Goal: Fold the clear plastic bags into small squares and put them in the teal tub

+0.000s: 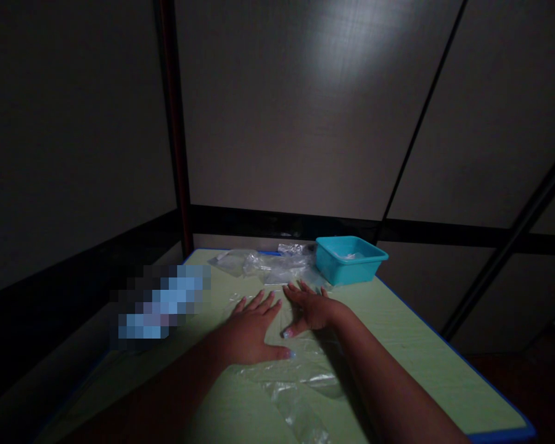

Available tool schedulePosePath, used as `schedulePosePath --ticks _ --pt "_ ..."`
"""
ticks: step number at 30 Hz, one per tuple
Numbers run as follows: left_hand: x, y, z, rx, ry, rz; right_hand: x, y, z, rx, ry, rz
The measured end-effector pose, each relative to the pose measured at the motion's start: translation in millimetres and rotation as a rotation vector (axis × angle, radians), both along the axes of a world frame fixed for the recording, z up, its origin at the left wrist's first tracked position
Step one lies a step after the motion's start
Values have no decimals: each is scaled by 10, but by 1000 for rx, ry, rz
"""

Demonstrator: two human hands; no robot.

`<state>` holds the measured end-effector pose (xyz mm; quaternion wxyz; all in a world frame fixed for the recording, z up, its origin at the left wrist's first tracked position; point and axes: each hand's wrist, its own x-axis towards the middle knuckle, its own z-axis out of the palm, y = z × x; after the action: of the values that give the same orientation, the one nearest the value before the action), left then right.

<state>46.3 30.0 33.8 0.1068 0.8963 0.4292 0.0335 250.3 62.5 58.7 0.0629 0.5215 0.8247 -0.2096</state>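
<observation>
- Blurred at left edge of surface [398, 327]: bluish patch [171, 302], unreadable.
- Touching clear plastic film [296, 374], spread over the surface, with left hand [254, 330], palm down, fingers wide.
- Lying crumpled beyond: clear plastic packaging [259, 262].
- Touching same film with right hand [312, 309], fingers wide.
- Standing beside packaging: turquoise basin [351, 270], containing something pale.

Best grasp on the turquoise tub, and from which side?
Probably the near rim of the turquoise tub, right hand coming from the near side, fingers inside, thumb outside. It sits upright and open-topped, its lip flares outward, and clear plastic crowds its left.
</observation>
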Motion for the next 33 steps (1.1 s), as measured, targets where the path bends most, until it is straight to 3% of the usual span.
schedulePosePath --ticks 12,17,20,23,25,27,33 --pt "6 -5 -1 -11 7 13 34 27 -60 56 21 -5" --pt "26 7 -49 20 6 70 33 61 -92 182 51 -72" --pt "32 14 -53 66 -23 108 33 111 -94 280 156 -156" --pt "25 17 -45 70 -36 92 16 121 -38 307 422 -170" --pt "23 20 -52 58 -25 104 -15 81 22 255 601 -127" --pt "29 28 -75 63 -8 165 -65 11 73 153 644 -28" --pt "79 66 -181 104 27 366 -269 -159 24 -25 331 272"
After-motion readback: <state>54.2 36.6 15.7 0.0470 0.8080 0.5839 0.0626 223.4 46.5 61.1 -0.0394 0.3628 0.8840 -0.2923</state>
